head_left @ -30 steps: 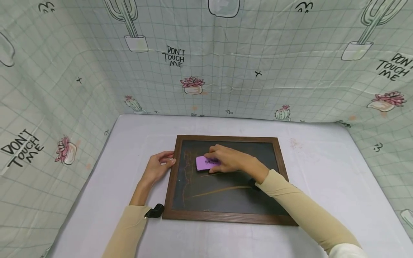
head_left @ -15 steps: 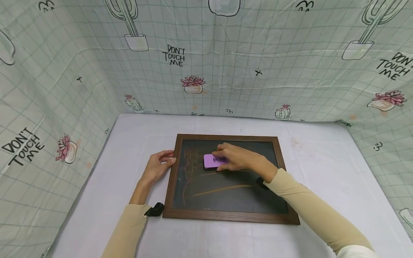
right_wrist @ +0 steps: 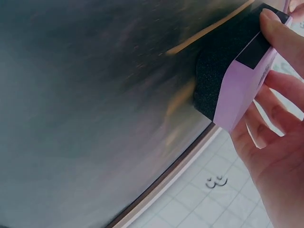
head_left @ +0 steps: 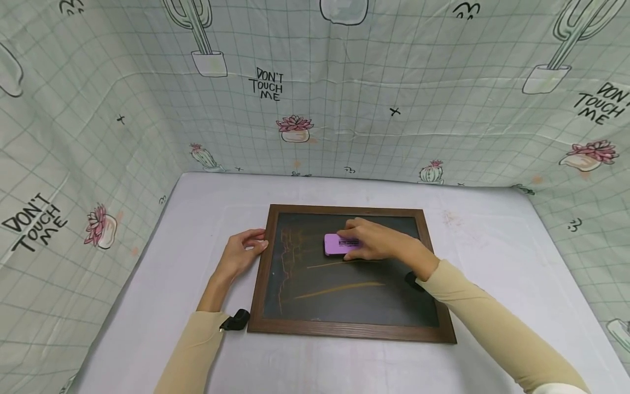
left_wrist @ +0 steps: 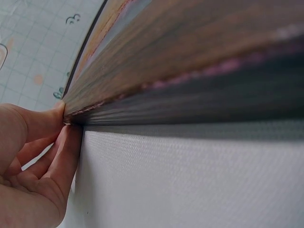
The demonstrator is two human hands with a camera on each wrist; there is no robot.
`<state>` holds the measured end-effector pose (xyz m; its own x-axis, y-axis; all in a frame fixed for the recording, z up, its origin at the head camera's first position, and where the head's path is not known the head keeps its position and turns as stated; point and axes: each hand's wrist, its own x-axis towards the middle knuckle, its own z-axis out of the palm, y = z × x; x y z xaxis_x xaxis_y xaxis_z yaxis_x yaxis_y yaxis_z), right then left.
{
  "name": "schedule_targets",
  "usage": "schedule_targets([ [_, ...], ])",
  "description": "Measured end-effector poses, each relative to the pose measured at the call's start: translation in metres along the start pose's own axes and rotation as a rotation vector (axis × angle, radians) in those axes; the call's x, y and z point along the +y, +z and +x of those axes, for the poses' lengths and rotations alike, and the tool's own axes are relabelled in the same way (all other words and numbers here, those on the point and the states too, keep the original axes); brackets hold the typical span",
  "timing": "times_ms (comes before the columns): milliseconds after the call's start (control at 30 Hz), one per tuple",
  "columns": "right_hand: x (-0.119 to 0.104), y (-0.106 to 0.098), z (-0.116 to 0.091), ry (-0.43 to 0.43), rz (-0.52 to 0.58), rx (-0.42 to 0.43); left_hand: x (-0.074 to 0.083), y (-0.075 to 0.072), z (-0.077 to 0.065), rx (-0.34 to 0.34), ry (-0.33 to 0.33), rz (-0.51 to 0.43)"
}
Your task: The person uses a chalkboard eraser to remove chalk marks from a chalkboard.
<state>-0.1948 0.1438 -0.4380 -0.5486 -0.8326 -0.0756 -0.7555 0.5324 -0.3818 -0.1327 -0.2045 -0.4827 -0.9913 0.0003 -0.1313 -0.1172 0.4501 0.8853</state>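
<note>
A framed chalkboard (head_left: 344,317) lies on the white table, its dark surface marked with orange chalk lines (head_left: 339,290). In the head view my right hand (head_left: 376,241) grips a purple chalkboard eraser (head_left: 334,244) on the upper middle of the board. Seen from the right wrist, the dark felt (right_wrist: 213,71) of the eraser faces the board, with thumb and fingers on its purple body. My left hand (head_left: 238,254) holds the frame's left edge. In the left wrist view its thumb and fingertips (left_wrist: 59,114) meet at that edge; the fingers' far side is hidden.
The white table (head_left: 216,197) surrounds the board. Behind and beside it hangs a gridded cloth (head_left: 344,98) printed with cacti and words. A small black device sits at each wrist, the left one (head_left: 236,320) near the frame's lower left corner.
My right hand has moved the eraser to the right across the upper board, uncovering faint chalk smears at the left. My left hand has stayed at the frame.
</note>
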Motion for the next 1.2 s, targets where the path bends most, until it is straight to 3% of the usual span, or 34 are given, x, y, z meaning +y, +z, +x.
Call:
schedule_targets([
  [867,0.022,-0.007,-0.048,0.101,0.014,0.061,0.001,0.001,0.001,0.003,-0.003,0.012],
  [1200,0.033,-0.008,-0.068,0.096,-0.004,0.094,0.001,0.000,0.000,0.002,-0.005,-0.003],
])
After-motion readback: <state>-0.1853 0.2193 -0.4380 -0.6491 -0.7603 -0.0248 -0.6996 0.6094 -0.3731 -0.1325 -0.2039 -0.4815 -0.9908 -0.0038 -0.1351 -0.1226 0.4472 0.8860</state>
